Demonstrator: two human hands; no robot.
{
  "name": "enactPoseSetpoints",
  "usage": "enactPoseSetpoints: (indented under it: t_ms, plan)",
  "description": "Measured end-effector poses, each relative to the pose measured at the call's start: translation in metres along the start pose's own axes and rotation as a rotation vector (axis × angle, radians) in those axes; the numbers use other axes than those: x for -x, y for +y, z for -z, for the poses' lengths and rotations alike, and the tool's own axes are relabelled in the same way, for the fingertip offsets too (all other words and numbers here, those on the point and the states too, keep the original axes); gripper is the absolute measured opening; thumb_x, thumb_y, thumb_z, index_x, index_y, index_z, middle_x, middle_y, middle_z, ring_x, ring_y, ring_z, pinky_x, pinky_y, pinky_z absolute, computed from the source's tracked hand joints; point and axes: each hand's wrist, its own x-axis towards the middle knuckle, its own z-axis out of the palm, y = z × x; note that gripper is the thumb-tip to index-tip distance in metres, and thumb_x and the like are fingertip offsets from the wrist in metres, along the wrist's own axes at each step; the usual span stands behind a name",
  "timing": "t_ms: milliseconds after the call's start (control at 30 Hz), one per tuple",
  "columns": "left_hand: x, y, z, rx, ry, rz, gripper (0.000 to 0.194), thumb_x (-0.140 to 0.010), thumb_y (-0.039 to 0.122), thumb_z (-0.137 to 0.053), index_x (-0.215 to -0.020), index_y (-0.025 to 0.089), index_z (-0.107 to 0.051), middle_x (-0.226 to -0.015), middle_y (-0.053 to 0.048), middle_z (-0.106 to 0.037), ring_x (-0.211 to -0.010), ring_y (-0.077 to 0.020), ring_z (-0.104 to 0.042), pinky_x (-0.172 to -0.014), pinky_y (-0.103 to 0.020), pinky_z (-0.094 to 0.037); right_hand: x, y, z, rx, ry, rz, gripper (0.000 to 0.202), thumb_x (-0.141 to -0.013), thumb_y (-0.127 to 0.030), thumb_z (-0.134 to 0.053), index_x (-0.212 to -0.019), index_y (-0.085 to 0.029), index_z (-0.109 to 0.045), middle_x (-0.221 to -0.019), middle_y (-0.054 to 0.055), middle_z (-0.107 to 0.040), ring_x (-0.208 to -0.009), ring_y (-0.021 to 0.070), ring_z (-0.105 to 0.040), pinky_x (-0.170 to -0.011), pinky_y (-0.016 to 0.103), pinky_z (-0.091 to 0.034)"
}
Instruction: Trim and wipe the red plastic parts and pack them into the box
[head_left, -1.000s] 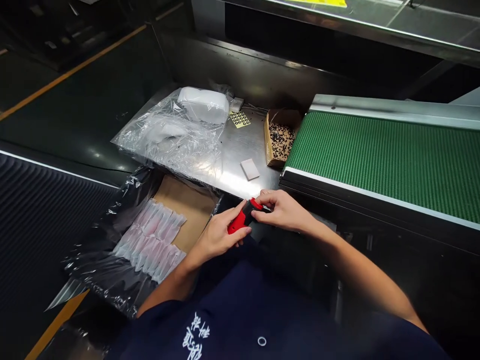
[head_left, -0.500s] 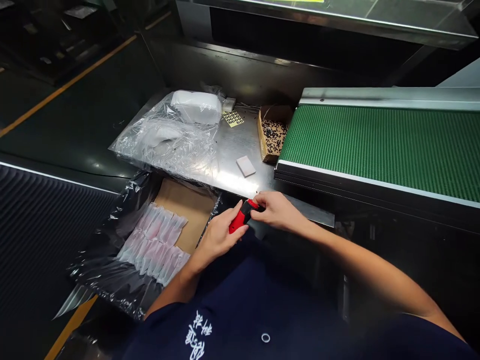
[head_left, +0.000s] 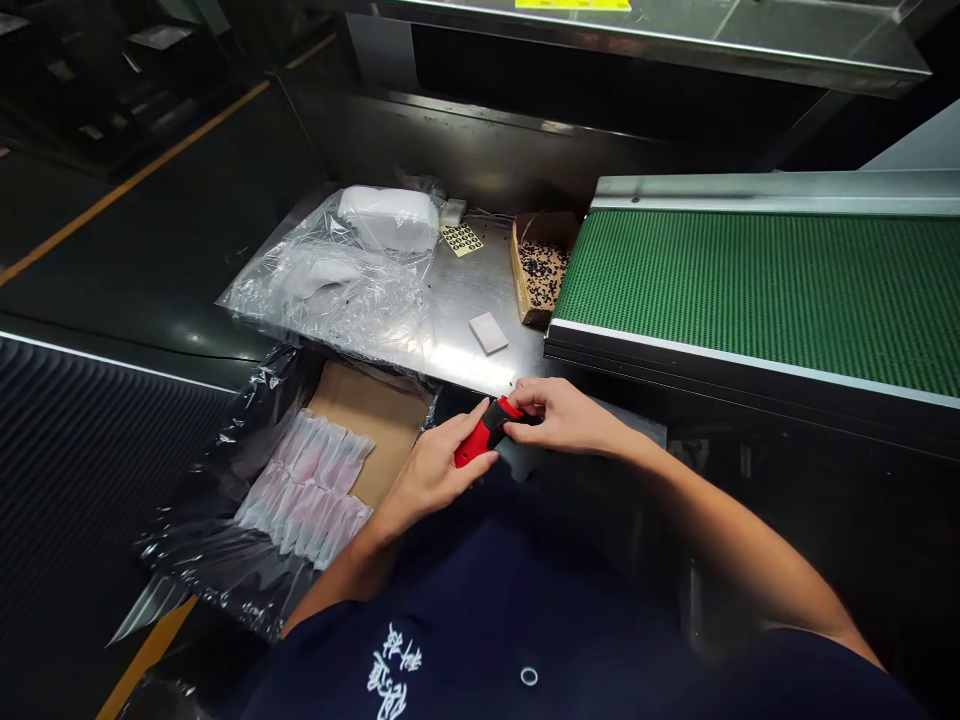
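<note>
A red and black device (head_left: 474,443) is held in front of my body, just off the metal table's front edge. My left hand (head_left: 442,462) is wrapped round its lower red part. At the device's upper end, the fingers of my right hand (head_left: 549,412) are pinched together against the red tip; whether they hold a small part there is hidden. Beyond my hands a small pale block (head_left: 488,334) lies on the metal table (head_left: 469,290). A cardboard tray (head_left: 519,275) with many tiny black pieces stands beside the conveyor.
The green conveyor belt (head_left: 765,295) runs off to the right. Clear plastic with white foam sheets (head_left: 390,217) covers the table's left, near a yellow sticker sheet (head_left: 462,239). At lower left, a black-lined box holds wrapped items (head_left: 307,490). A metal shelf (head_left: 675,45) hangs above.
The view has shifted slightly. My right hand has turned a little at the device's red tip, while my left hand keeps its grip.
</note>
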Motion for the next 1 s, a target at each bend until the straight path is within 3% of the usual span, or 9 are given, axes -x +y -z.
enactPoseSetpoints:
  t_ms: [133,367,467,600,733,833,900,1000]
  plan:
    - [0.0,0.001,0.002,-0.003,-0.018,-0.037,0.057,-0.088,0.033,-0.059,-0.142,0.025,-0.045,-0.095,-0.004,-0.06,-0.082,-0.0181,-0.061,-0.068,-0.024,-0.052,-0.001,0.0,0.001,-0.06,-0.046,-0.017,0.021,-0.07,-0.03,-0.061,-0.059,-0.016,-0.051,-0.064,-0.004,-0.042,-0.059,0.0088,-0.037,-0.056,0.024,-0.029]
    - [0.002,0.0,0.002,0.001,-0.04,-0.021,0.057,-0.088,0.034,-0.058,-0.142,0.023,-0.045,-0.092,-0.003,-0.061,-0.075,-0.0171,-0.061,-0.066,-0.025,-0.052,0.0,0.002,0.002,-0.121,-0.174,-0.068,0.026,-0.074,-0.037,-0.058,-0.06,-0.016,-0.05,-0.059,-0.005,-0.036,-0.055,0.0082,-0.031,-0.052,0.024,-0.024]
    - [0.003,0.001,0.001,-0.05,-0.018,-0.029,0.055,-0.087,0.033,-0.06,-0.14,0.022,-0.048,-0.088,-0.003,-0.061,-0.073,-0.0175,-0.06,-0.07,-0.027,-0.052,0.0,-0.001,-0.005,-0.028,-0.12,-0.096,0.021,-0.072,-0.029,-0.058,-0.058,-0.017,-0.047,-0.056,-0.006,-0.034,-0.054,0.0085,-0.031,-0.052,0.025,-0.023]
    - [0.001,0.0,-0.001,-0.03,0.021,0.022,0.053,-0.087,0.031,-0.06,-0.139,0.023,-0.05,-0.087,-0.002,-0.06,-0.064,-0.0148,-0.059,-0.063,-0.025,-0.052,0.004,-0.004,-0.021,0.16,0.203,-0.11,0.011,-0.068,-0.023,-0.061,-0.062,-0.018,-0.053,-0.059,-0.003,-0.045,-0.055,0.01,-0.037,-0.053,0.025,-0.025]
    - [-0.004,-0.004,-0.004,0.271,0.116,0.175,0.061,-0.085,0.036,-0.064,-0.141,0.021,-0.046,-0.093,-0.005,-0.058,-0.054,-0.0127,-0.06,-0.048,-0.024,-0.051,0.017,0.003,-0.038,-0.027,0.644,0.033,0.02,-0.078,-0.032,-0.063,-0.092,-0.018,-0.061,-0.067,-0.002,-0.054,-0.053,0.0104,-0.043,-0.054,0.024,-0.035]
    - [-0.008,-0.007,-0.006,0.588,0.135,0.283,0.072,-0.081,0.044,-0.07,-0.141,0.015,-0.043,-0.08,-0.004,-0.061,-0.055,-0.016,-0.063,-0.048,-0.024,-0.053,0.026,0.015,-0.057,-0.165,0.862,0.031,0.019,-0.084,-0.036,-0.061,-0.075,-0.02,-0.056,-0.058,-0.003,-0.05,-0.047,0.0096,-0.04,-0.048,0.024,-0.034]
    - [-0.012,-0.009,-0.007,0.79,0.138,0.32,0.071,-0.079,0.049,-0.072,-0.135,0.011,-0.047,-0.075,-0.004,-0.063,-0.056,-0.017,-0.064,-0.05,-0.024,-0.054,0.028,0.023,-0.073,-0.237,0.778,-0.024,0.027,-0.085,-0.04,-0.062,-0.068,-0.02,-0.055,-0.056,-0.002,-0.051,-0.047,0.0098,-0.041,-0.048,0.025,-0.035]
    - [-0.019,-0.011,-0.009,1.003,0.22,0.329,0.062,-0.075,0.053,-0.076,-0.115,0.011,-0.056,-0.086,-0.009,-0.067,-0.062,-0.0196,-0.068,-0.056,-0.027,-0.058,0.028,0.03,-0.096,-0.459,0.506,-0.123,0.032,-0.086,-0.05,-0.059,-0.082,-0.018,-0.063,-0.071,0.003,-0.064,-0.058,0.0136,-0.055,-0.054,0.026,-0.043]
